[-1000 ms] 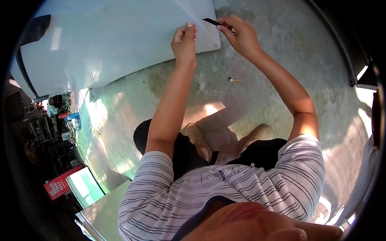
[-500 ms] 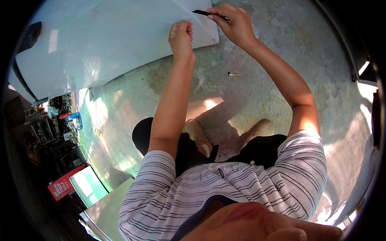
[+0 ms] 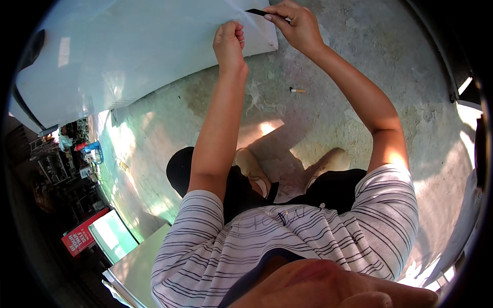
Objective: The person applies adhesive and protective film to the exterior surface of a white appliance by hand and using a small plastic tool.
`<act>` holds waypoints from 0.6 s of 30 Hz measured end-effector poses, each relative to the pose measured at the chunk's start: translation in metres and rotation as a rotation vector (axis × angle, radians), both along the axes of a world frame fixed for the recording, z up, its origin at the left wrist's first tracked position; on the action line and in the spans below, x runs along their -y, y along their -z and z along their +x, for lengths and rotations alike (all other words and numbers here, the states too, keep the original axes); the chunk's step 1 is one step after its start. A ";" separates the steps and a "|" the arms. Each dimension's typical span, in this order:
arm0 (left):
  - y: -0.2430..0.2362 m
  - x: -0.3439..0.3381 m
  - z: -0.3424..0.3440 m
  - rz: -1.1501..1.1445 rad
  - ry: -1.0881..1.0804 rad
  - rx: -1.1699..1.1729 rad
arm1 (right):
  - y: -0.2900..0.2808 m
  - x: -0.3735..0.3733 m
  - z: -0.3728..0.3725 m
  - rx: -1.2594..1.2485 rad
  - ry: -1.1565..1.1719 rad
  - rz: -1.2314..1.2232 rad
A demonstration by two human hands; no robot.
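A large glossy white panel (image 3: pixel 138 49), like part of a car's body, fills the upper left, with a dark fitting at its far left. My right hand (image 3: pixel 298 23) pinches a thin black blade-like tool (image 3: pixel 257 12) near the panel's right end. The tool's tip points left over the white surface; whether it touches cannot be told. To its left, my left hand (image 3: pixel 229 45) is closed at the panel's lower part, fingers curled. What those fingers hold, if anything, is hidden. A pale streak runs along the panel beside the tool.
Below the panel lies a stained concrete floor (image 3: pixel 359 77). A small white-and-orange stick (image 3: pixel 297 90) rests on it, near some thin clear scraps (image 3: pixel 264 100). Cluttered shelves (image 3: pixel 56 164), a red box (image 3: pixel 84 233) and a pale green table top (image 3: pixel 138 262) stand at the left.
Both hands sit slightly higher in the picture, and the panel and floor have shifted a little with the view. The right hand keeps its pinch on the black tool.
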State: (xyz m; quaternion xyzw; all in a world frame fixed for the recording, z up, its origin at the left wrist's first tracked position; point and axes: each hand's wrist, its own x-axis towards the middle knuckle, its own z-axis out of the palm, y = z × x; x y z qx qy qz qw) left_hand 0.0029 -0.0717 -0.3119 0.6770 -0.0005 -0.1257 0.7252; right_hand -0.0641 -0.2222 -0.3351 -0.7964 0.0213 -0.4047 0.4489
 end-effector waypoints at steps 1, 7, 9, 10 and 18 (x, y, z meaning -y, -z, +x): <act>0.000 0.001 0.000 0.001 -0.002 0.000 | 0.002 0.000 0.000 -0.013 -0.001 0.008; 0.004 -0.003 0.002 -0.011 0.031 0.000 | 0.006 -0.002 -0.002 -0.056 -0.025 0.067; 0.003 -0.003 0.002 -0.015 0.031 -0.002 | 0.009 -0.003 -0.003 -0.075 -0.010 0.080; 0.003 -0.003 0.001 -0.016 0.031 -0.005 | 0.012 -0.003 -0.003 -0.084 -0.002 0.086; 0.004 -0.003 0.000 -0.037 0.028 -0.022 | 0.056 -0.003 0.002 -0.104 0.033 -0.017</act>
